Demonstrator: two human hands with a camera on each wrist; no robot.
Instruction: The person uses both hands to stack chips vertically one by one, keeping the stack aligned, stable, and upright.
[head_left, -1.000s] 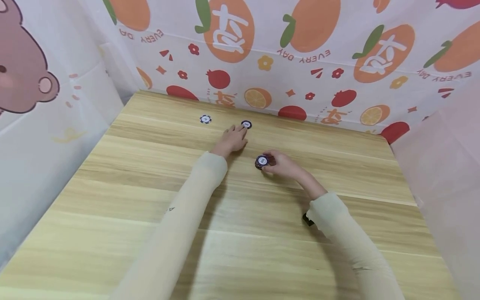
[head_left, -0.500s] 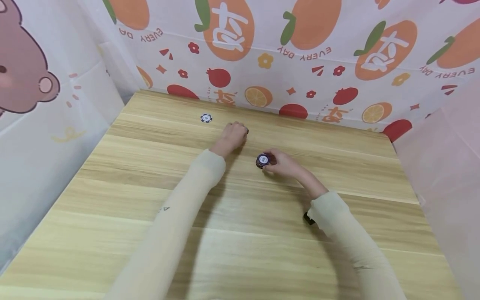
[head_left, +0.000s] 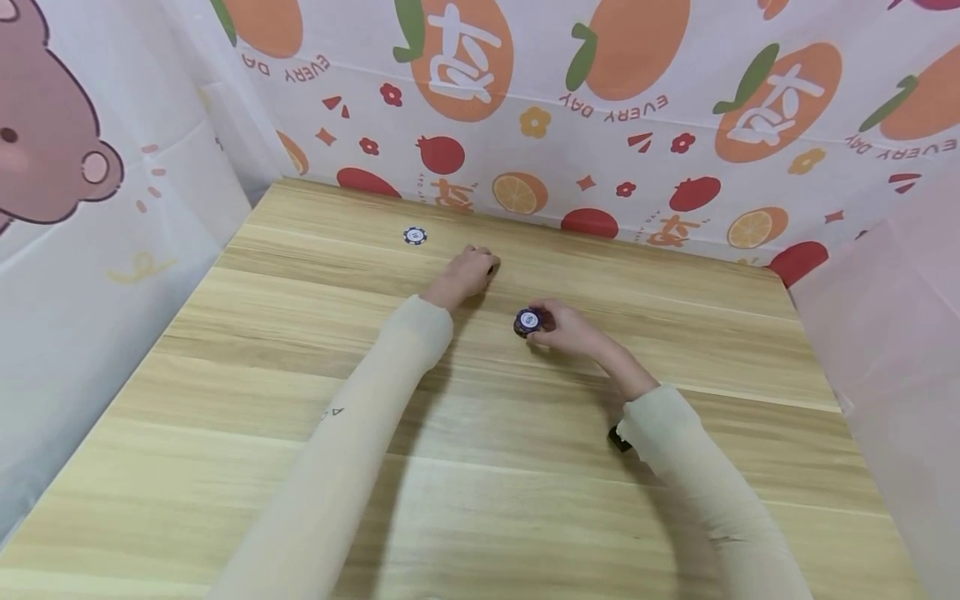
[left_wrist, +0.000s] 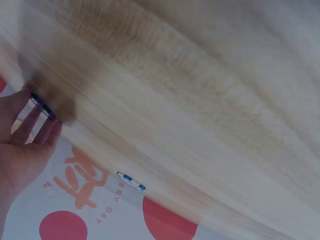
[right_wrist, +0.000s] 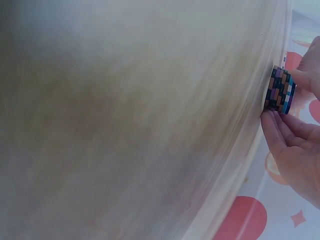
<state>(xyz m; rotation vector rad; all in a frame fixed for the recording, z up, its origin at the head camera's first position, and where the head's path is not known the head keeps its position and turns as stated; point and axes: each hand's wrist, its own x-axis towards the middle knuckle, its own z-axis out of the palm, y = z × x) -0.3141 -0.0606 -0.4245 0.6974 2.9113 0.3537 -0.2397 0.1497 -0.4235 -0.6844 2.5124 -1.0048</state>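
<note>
Between the thumb and fingers of my left hand (head_left: 468,272) a single dark poker chip (left_wrist: 42,105) is pinched, its edge close to the tabletop in the left wrist view. In the head view the fingers hide most of that chip. My right hand (head_left: 566,327) grips a short stack of poker chips (head_left: 528,321) from the right side; the top chip is dark blue with a white centre. The right wrist view shows the stack's sides (right_wrist: 279,91) in mixed colours, with thumb and fingertips around it. Another blue and white chip (head_left: 415,236) lies flat at the back left, beyond my left hand.
The light wooden table (head_left: 285,358) meets a fruit-print curtain (head_left: 570,125) along its back edge. A white curtain (head_left: 150,167) with a bear print hangs on the left. A small black object (head_left: 619,439) shows beside my right cuff.
My left fingers, stretched toward the chip near the back edge a second ago, have curled and picked at it, drawing it slightly nearer. The right hand stays at the stack.
</note>
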